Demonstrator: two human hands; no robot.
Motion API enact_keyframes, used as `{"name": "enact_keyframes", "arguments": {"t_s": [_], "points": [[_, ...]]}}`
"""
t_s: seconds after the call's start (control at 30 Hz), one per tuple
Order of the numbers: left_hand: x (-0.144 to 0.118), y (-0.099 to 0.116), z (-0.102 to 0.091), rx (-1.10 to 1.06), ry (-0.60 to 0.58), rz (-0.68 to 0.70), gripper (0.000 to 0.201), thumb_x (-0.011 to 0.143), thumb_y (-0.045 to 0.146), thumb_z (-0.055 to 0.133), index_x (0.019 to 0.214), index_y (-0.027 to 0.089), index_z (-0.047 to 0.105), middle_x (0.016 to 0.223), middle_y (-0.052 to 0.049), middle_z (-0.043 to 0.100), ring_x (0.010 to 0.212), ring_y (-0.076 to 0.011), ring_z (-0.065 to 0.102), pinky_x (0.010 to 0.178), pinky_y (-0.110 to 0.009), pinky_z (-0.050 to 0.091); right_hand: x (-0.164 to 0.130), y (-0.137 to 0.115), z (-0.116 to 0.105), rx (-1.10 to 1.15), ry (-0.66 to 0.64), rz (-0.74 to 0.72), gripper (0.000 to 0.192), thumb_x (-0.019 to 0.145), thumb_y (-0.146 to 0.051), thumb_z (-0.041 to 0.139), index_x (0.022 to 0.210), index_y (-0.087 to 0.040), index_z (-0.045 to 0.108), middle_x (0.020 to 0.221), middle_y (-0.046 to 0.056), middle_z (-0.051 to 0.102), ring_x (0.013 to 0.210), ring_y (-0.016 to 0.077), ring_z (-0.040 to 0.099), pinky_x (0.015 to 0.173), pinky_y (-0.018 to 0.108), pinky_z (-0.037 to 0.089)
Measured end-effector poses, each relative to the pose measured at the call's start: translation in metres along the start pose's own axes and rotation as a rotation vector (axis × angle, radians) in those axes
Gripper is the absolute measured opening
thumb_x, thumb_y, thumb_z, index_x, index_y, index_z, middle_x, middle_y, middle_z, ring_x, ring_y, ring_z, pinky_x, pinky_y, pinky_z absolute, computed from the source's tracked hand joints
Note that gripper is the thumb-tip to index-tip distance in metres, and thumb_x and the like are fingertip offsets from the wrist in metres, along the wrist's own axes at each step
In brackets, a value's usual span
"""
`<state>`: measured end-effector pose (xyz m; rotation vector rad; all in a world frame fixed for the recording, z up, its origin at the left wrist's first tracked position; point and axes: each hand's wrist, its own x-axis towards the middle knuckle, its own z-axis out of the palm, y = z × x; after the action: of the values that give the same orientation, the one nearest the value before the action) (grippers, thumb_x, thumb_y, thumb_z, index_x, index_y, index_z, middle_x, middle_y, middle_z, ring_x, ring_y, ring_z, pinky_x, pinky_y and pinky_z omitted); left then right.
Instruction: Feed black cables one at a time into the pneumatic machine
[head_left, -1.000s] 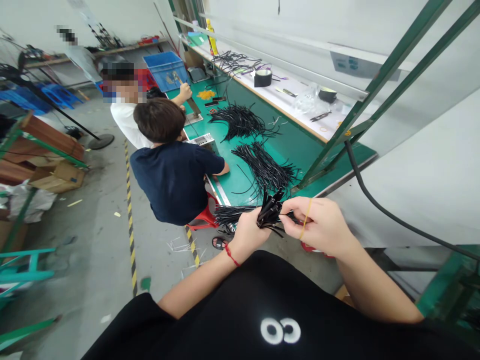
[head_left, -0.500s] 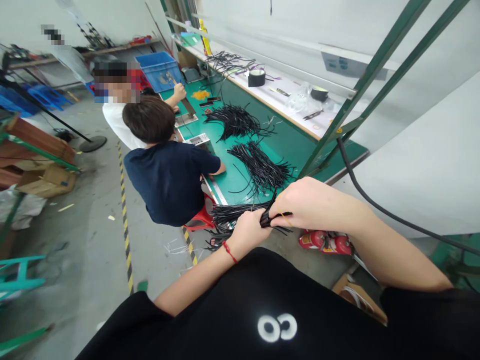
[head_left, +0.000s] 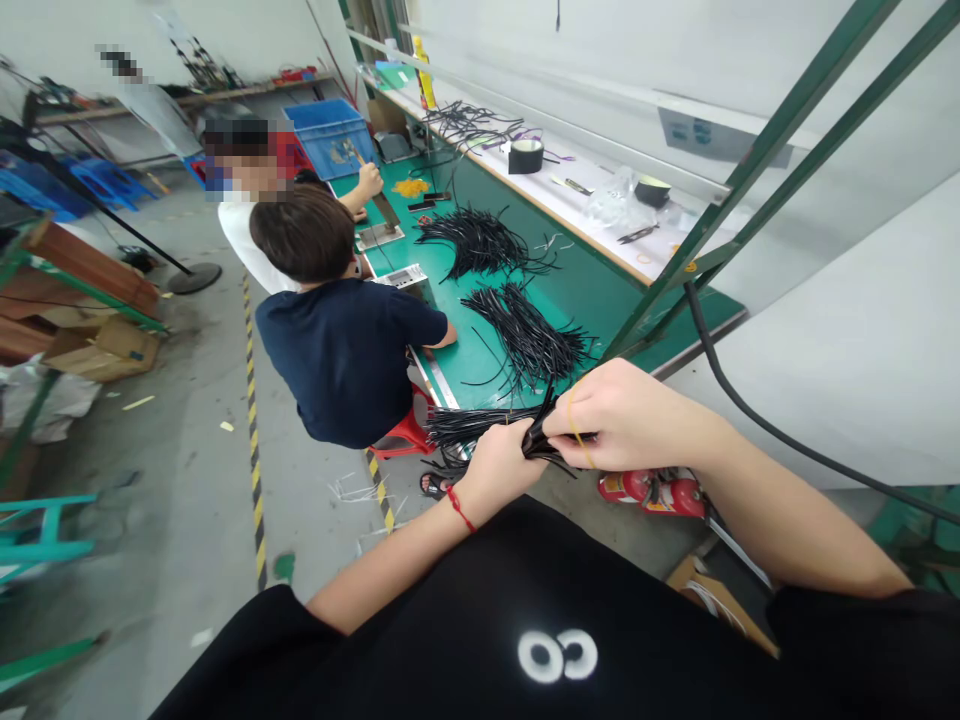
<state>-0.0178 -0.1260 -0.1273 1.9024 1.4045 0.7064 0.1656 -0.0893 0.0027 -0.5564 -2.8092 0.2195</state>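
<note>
The person holds a bunch of thin black cords (head_left: 480,428) in front of their chest. The left hand (head_left: 499,465) is closed tight around the bunch near one end. The long way of the bunch runs side to side: most of it sticks out to the left of that hand, and only a short stub of ends (head_left: 541,432) pokes out on the right.

The right hand (head_left: 622,420) sits just to the right of the left hand, almost touching it. Its fingers (head_left: 564,422) pinch the short stub, so this hand is closed on the cords too. A yellow rubber band (head_left: 574,432) is looped over the fingers of the right hand, right beside the stub. So the band is on the right side of the bunch, at its short end, and the right hand is the nearer hand to that end.

Beyond the hands is a green table (head_left: 592,290) with two more piles of black cords (head_left: 529,335) on it. A person in a dark blue shirt (head_left: 345,355) sits at the table with their back turned. A red fire bottle (head_left: 652,490) lies on the floor under the right arm.
</note>
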Motion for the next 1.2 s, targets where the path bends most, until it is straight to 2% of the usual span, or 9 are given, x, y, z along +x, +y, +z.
{"name": "enact_keyframes", "arguments": {"t_s": [0.1, 0.27, 0.37, 0.57, 0.77, 0.87, 0.97, 1.07, 1.2], "points": [[0.0, 0.002, -0.002, -0.012, 0.002, 0.008, 0.008, 0.088, 0.022, 0.069, 0.08, 0.022, 0.069, 0.077, -0.002, 0.075, 0.072, -0.0215, 0.069, 0.065, -0.027, 0.047, -0.006, 0.004, -0.005, 0.099, 0.099, 0.047, 0.023, 0.093, -0.018, 0.06, 0.08, -0.023, 0.078, 0.068, -0.001, 0.074, 0.059, 0.0141, 0.062, 0.059, 0.028, 0.039], [0.002, 0.002, 0.0, 0.021, -0.008, 0.003, 0.004, 0.086, 0.023, 0.072, 0.082, 0.023, 0.072, 0.076, -0.004, 0.077, 0.072, -0.0246, 0.072, 0.065, -0.029, 0.046, -0.006, 0.001, -0.015, 0.035, 0.082, 0.138, 0.019, 0.101, -0.033, 0.066, 0.098, -0.024, 0.083, 0.084, 0.0, 0.082, 0.069, 0.0159, 0.072, 0.062, 0.028, 0.043], [0.003, -0.001, 0.004, 0.061, 0.002, -0.013, 0.003, 0.085, 0.025, 0.074, 0.083, 0.022, 0.074, 0.076, -0.007, 0.077, 0.071, -0.0289, 0.074, 0.063, -0.031, 0.045, -0.001, -0.008, -0.013, -0.117, -0.009, 0.185, 0.021, 0.096, -0.042, 0.077, 0.088, -0.023, 0.083, 0.075, 0.001, 0.079, 0.066, 0.019, 0.071, 0.055, 0.031, 0.034], [0.002, -0.003, 0.006, 0.054, 0.048, -0.004, 0.009, 0.082, 0.017, 0.071, 0.085, 0.021, 0.078, 0.077, -0.007, 0.077, 0.072, -0.0275, 0.072, 0.065, -0.031, 0.043, 0.011, -0.015, 0.006, -0.16, -0.104, 0.231, 0.017, 0.092, -0.021, 0.073, 0.079, -0.024, 0.083, 0.071, 0.001, 0.079, 0.064, 0.0197, 0.069, 0.054, 0.032, 0.028], [-0.003, 0.0, -0.004, -0.094, 0.121, 0.011, 0.006, 0.079, 0.013, 0.068, 0.081, 0.018, 0.072, 0.071, -0.002, 0.072, 0.064, -0.0192, 0.062, 0.06, -0.028, 0.038, 0.004, -0.012, 0.001, 0.094, 0.268, 0.251, 0.021, 0.095, -0.023, 0.067, 0.081, -0.025, 0.082, 0.068, -0.003, 0.077, 0.058, 0.0143, 0.064, 0.058, 0.028, 0.043], [-0.003, -0.001, -0.007, -0.184, 0.126, 0.044, 0.005, 0.08, 0.013, 0.067, 0.078, 0.017, 0.069, 0.07, 0.0, 0.069, 0.064, -0.0166, 0.06, 0.06, -0.026, 0.041, -0.008, -0.012, -0.011, 0.187, 0.385, 0.254, 0.017, 0.098, -0.036, 0.072, 0.103, -0.025, 0.084, 0.077, -0.001, 0.076, 0.062, 0.0146, 0.065, 0.062, 0.028, 0.05], [-0.001, 0.001, -0.009, -0.267, 0.118, 0.072, 0.007, 0.083, 0.019, 0.068, 0.077, 0.017, 0.068, 0.071, 0.0, 0.069, 0.064, -0.0162, 0.061, 0.06, -0.025, 0.046, -0.031, 0.0, -0.011, 0.295, 0.568, 0.38, 0.044, 0.094, -0.053, 0.078, 0.129, -0.026, 0.078, 0.073, -0.002, 0.067, 0.061, 0.0161, 0.06, 0.059, 0.029, 0.05], [0.002, 0.007, -0.015, -0.315, 0.112, 0.095, 0.015, 0.085, 0.024, 0.07, 0.072, 0.018, 0.066, 0.066, 0.0, 0.066, 0.063, -0.0169, 0.06, 0.059, -0.026, 0.049, -0.053, 0.024, 0.015, 0.436, 0.8, 0.505, 0.055, 0.093, -0.065, 0.075, 0.133, -0.027, 0.075, 0.081, 0.002, 0.07, 0.066, 0.0185, 0.063, 0.065, 0.032, 0.055], [0.004, 0.017, -0.027, -0.325, 0.065, 0.147, 0.016, 0.086, 0.023, 0.068, 0.071, 0.019, 0.066, 0.07, -0.003, 0.068, 0.073, -0.0216, 0.066, 0.067, -0.03, 0.057, -0.049, 0.034, 0.07, 0.77, 0.537, 0.415, 0.105, 0.071, -0.087, 0.077, 0.154, -0.024, 0.059, 0.131, 0.017, 0.074, 0.116, 0.0352, 0.072, 0.097, 0.048, 0.061]]}}
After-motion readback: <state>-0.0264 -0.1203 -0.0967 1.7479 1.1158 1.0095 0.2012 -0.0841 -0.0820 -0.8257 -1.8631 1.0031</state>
